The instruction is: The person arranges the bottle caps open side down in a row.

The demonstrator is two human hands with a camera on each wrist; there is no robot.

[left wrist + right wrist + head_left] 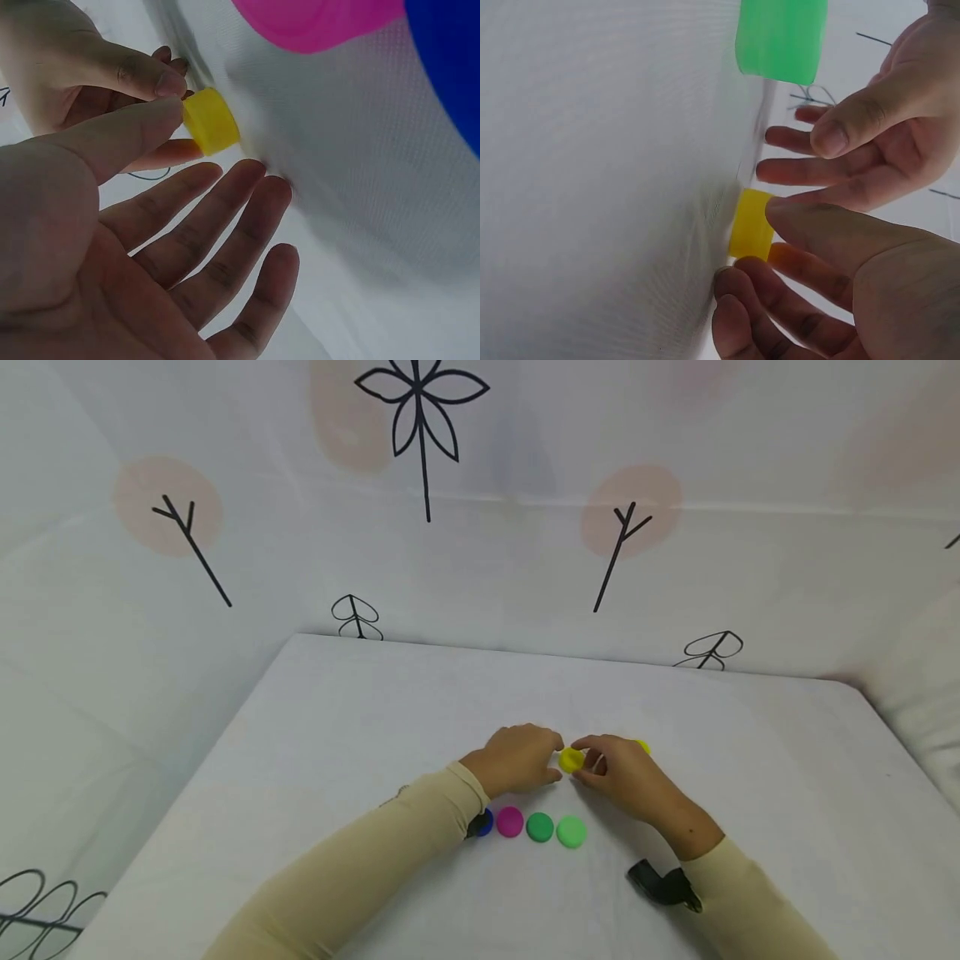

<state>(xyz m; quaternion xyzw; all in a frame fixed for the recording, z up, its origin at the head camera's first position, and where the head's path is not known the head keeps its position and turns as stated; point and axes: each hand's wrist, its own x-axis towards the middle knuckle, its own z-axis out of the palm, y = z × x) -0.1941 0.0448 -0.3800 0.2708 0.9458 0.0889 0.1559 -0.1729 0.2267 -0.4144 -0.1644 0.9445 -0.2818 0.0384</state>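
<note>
Beige sleeves point(360, 860), right hand point(633, 777) pinching yellow disc point(571, 760), left hand point(519, 761) loose, dark-green disc point(540, 827) in head view only

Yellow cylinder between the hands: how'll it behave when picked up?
Probably stiff: the yellow cylinder looks unbent with the right hand pinching it. Likely light, being small beside that hand. Might roll if tipped, given its round shape.

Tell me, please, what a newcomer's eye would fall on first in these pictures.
The bright yellow piece, right of and below the head view's middle, probably comes first: the right hand pinches it, the left hand close by. Next come the blue disc, magenta disc, dark green disc and light green disc, in a row nearer the viewer. Above, the large black flower drawing stands out on the pale backdrop.
</note>
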